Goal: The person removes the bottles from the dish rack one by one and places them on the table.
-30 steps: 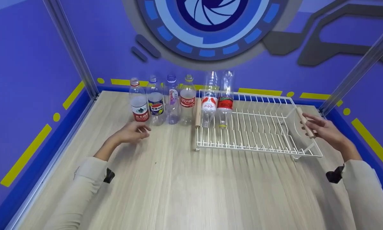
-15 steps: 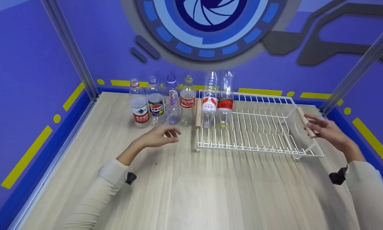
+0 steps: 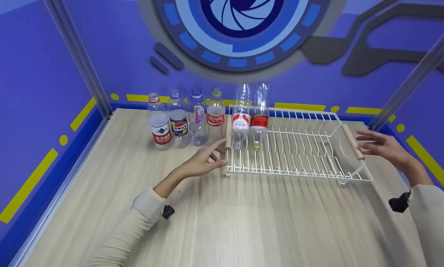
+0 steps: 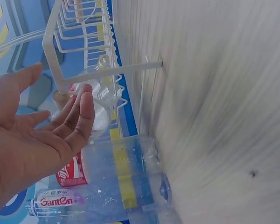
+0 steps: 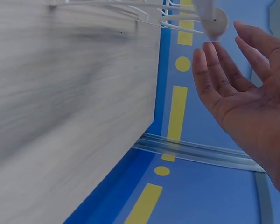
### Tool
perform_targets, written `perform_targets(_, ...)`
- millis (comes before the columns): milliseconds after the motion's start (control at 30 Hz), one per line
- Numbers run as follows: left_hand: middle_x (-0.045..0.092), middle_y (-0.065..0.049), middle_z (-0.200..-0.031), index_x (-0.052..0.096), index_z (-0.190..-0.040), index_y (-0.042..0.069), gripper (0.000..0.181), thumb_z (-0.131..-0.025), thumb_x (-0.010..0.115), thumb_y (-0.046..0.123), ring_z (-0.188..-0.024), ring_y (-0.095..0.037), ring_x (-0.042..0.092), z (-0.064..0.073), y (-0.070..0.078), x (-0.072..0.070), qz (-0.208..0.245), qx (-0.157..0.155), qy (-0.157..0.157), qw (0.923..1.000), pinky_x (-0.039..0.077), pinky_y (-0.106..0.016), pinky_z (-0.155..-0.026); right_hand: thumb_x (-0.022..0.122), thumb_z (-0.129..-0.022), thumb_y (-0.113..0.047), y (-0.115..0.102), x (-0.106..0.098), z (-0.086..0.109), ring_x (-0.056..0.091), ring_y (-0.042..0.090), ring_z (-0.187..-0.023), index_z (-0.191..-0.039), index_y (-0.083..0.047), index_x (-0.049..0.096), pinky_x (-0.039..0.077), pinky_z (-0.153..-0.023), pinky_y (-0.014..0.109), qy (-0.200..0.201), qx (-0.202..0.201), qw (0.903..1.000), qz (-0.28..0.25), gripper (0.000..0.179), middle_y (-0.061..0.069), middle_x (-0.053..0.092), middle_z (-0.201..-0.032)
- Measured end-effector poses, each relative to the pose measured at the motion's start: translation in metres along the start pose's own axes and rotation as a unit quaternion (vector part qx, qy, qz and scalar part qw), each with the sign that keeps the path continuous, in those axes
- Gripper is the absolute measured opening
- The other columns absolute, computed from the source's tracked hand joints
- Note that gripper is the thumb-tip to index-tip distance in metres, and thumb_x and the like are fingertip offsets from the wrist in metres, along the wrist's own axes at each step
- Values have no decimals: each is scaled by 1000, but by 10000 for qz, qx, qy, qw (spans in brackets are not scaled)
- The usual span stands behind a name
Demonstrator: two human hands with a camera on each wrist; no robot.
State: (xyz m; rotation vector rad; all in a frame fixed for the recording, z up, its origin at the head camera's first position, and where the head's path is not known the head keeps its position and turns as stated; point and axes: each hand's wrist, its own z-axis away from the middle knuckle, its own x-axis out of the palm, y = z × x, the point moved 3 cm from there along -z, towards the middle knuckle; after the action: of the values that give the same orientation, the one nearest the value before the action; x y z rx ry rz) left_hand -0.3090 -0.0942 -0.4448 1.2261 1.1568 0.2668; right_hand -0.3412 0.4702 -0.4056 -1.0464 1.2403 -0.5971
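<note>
A white wire rack [image 3: 281, 172] stood on the table [image 3: 244, 222], far and toward the right. At its left end, the left hand [image 3: 199, 162] was beside the left handle [image 3: 228, 133], its grip loose with thumb and fingers apart; whether the fingertips touched was unclear. The right hand [image 3: 387, 150] had a relaxed grip, fingers slightly bent by the right handle [image 3: 351, 140], clasping nothing. Two bottles leaned neck-down in the rack's left part: a white-and-red-labelled bottle [image 3: 240, 121] and a red-and-green-labelled bottle [image 3: 259, 120]. Left of the rack, a blue-labelled bottle [image 3: 179, 127] and a purple-labelled bottle [image 3: 198, 115] stood upright.
</note>
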Motion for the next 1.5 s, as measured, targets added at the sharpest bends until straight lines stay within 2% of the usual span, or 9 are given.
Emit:
perform_targets(167, 57, -22, -139, 24, -163, 10, 76, -101, 65, 24, -119, -37, 63, -2, -1, 4, 83, 6, -80, 9999, 54, -49, -101, 57, -103, -5, -15, -5, -10, 67, -9, -101, -135, -29, 59, 55, -83, 10, 107, 20, 9996, 258, 41, -29, 66, -117)
perform_targets(500, 56, -25, -138, 28, -161, 10, 74, -100, 66, 27, -121, -38, 61, -3, -8, 4, 315, -162, -80, 9993, 54, -50, -101, 58, -104, -10, -51, 9, -47, 68, -5, -100, -135, -23, 60, 57, -83, 15, -112, 144, 9991, 383, 34, -23, 70, -110)
perform_targets(700, 53, -26, -140, 26, -162, 16, 75, -100, 66, 31, -118, -36, 61, -1, -12, 3, 571, -342, -178, 9976, 56, -47, -93, 59, -104, -13, -68, 37, -78, 69, -2, -99, -138, -14, 59, 59, -84, 19, -538, 251, 9979, 276, 33, -20, 72, -108)
perform_targets(900, 52, -25, -143, 24, -162, 26, 76, -100, 66, 34, -115, -33, 61, 0, -14, 4, 907, -639, -299, 9934, 55, -58, -91, 57, -106, -17, -79, 71, -108, 69, 2, -100, -147, 5, 46, 59, -88, 24, -1152, 455, 9913, 436, 48, -15, 72, -110)
perform_targets(1100, 52, -27, -143, 22, -163, 26, 78, -100, 66, 33, -113, -31, 62, -2, -16, 7, 1029, -700, -361, 9916, 54, -61, -92, 59, -104, -18, -86, 107, -131, 66, 13, -110, -150, 1, 46, 58, -96, 32, -1585, 955, 9791, 841, 51, 4, 69, -124)
perform_targets(1200, 53, -27, -142, 22, -162, 28, 77, -100, 67, 33, -111, -29, 63, -2, -15, 8, 1070, -729, -354, 9910, 55, -60, -91, 57, -104, -17, -90, 126, -139, 65, 17, -110, -150, 0, 45, 58, -97, 34, -1808, 1146, 9720, 966, 51, 9, 67, -125)
perform_targets(1300, 55, -25, -140, 23, -162, 30, 77, -99, 67, 34, -110, -30, 63, -3, -14, 9, 1105, -751, -345, 9904, 55, -59, -91, 55, -105, -16, -92, 143, -146, 66, 12, -103, -151, 2, 43, 58, -94, 33, -1987, 1227, 9671, 1009, 51, 9, 67, -123)
perform_targets(1433, 57, -23, -137, 24, -162, 30, 76, -99, 68, 32, -111, -37, 64, -4, -11, 12, 1164, -719, -329, 9901, 56, -58, -90, 52, -106, -16, -95, 161, -154, 65, 12, -103, -156, 3, 32, 58, -96, 36, -2201, 1312, 9613, 1008, 58, 26, 60, -136)
perform_targets(1500, 58, -22, -135, 25, -162, 29, 76, -99, 68, 32, -112, -41, 64, -5, -12, 13, 1190, -691, -325, 9899, 56, -58, -89, 53, -106, -19, -96, 168, -156, 65, 19, -111, -159, 3, 23, 56, -103, 42, -2326, 1420, 9569, 999, 64, 31, 51, -145)
